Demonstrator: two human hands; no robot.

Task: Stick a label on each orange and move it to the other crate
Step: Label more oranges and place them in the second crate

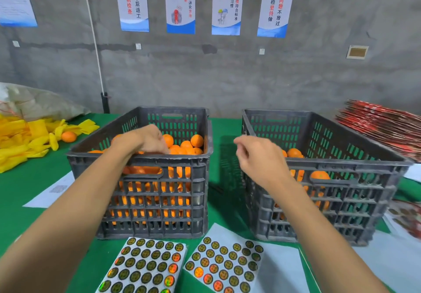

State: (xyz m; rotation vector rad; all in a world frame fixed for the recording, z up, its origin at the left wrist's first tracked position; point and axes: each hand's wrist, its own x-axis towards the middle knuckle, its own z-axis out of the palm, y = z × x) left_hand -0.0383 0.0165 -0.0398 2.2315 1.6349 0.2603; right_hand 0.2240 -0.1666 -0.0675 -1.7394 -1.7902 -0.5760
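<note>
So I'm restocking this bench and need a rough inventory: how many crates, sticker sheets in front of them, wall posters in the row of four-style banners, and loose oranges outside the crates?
Crates: 2, the left crate and the right crate
Sticker sheets: 2, left sheet and right sheet
Banner posters: 4, starting from this one
Loose oranges outside crates: 1
Total: 9

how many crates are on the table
2. The left crate, far fuller of oranges, sits under the left hand; the right crate stands beside it, behind the right hand.
</note>
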